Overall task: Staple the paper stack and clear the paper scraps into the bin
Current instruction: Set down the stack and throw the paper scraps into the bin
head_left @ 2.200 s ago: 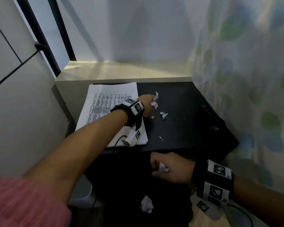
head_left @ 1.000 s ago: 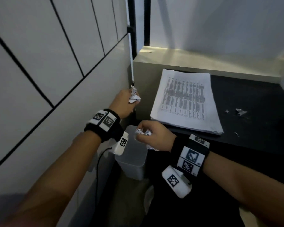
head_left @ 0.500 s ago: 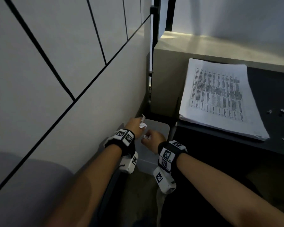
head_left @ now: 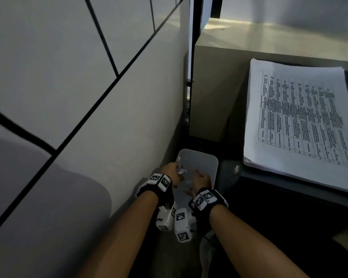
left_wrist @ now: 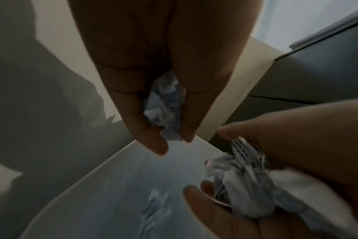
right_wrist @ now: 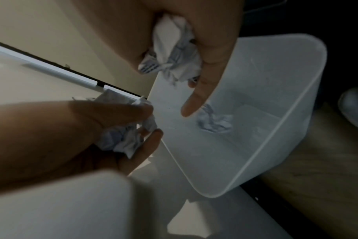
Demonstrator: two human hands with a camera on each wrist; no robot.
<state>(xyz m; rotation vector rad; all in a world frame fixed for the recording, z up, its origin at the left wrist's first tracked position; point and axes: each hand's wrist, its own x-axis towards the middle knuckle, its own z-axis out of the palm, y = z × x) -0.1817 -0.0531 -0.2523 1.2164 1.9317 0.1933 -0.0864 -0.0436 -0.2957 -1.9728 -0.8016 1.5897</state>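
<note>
Both hands hover close together over the open white bin [head_left: 206, 157] on the floor. My left hand [head_left: 174, 171] pinches a crumpled paper scrap [left_wrist: 165, 110] between thumb and fingers just above the bin's rim. My right hand [head_left: 199, 177] holds another crumpled scrap [right_wrist: 174, 53] in its curled fingers over the bin's [right_wrist: 276, 113] inside. One scrap [right_wrist: 215, 122] lies on the bin's bottom. The printed paper stack [head_left: 301, 125] lies on the black desk [head_left: 279, 185] to the right, overhanging its front edge.
A tiled wall [head_left: 78, 97] runs close along the left of the bin. A beige ledge [head_left: 219, 77] stands behind it and the desk's side closes the right. The wooden floor [right_wrist: 317, 186] shows beside the bin.
Both hands carried scraps from the desk leftward and down to the bin. In the last half second they sank lower over its opening and drew closer together.
</note>
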